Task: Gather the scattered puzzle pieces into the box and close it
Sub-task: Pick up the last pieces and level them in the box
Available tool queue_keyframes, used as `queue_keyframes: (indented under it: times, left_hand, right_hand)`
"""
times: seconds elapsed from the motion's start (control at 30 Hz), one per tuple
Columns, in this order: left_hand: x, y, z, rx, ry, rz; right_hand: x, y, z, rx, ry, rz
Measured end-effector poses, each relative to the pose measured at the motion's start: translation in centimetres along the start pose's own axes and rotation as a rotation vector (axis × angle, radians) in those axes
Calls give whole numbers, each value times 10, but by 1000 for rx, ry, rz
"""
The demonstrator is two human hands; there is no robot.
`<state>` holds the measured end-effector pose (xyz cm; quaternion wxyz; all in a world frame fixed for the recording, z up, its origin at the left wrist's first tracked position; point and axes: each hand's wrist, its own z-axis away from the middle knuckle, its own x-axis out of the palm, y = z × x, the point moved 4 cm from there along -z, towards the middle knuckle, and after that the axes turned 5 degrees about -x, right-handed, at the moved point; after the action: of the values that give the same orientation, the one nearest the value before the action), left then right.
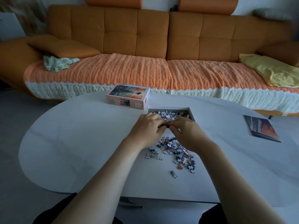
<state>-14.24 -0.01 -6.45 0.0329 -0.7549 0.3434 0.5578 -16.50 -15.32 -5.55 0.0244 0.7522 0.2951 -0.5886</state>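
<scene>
An open white box sits on the white table, with several small puzzle pieces inside. My left hand and my right hand meet over the box's near edge, fingers curled together around a clump of pieces. A loose heap of scattered puzzle pieces lies on the table just in front of the box, partly hidden under my wrists. The box lid, pink with a picture on top, stands behind and left of the box.
A printed picture sheet lies flat at the table's right side. An orange sofa with a knitted cover runs behind the table. My dark-clothed knees show below the table's near edge.
</scene>
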Motion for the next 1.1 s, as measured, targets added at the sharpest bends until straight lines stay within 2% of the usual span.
queue_keyframes:
  times: [0.2, 0.27, 0.37, 0.57, 0.63, 0.8, 0.93, 1.0, 1.1]
  left_hand:
    - [-18, 11, 14, 51, 188, -20]
    - [-22, 20, 20, 71, 198, 30]
    - [-15, 33, 32, 52, 44, 87]
    - [15, 46, 54, 23, -311, -30]
    - [16, 48, 56, 10, -318, 9]
    - [10, 46, 58, -17, -345, 59]
    - [18, 48, 68, 16, -472, -118]
    - [18, 47, 66, -2, -439, -74]
    - [17, 45, 61, -16, -361, 1]
  right_hand:
    - [-22, -4, 12, -36, 188, -8]
    - [-30, -7, 19, -26, 196, -27]
    - [-30, -10, 29, 40, 26, -10]
    - [-12, -8, 50, 106, -283, 69]
    - [-8, -6, 55, 102, -316, 43]
    - [-27, 4, 69, 221, -244, -122]
    - [-33, 6, 80, 238, -455, -9]
    - [-32, 4, 79, 274, -459, -26]
    - [-30, -1, 74, 297, -371, -79]
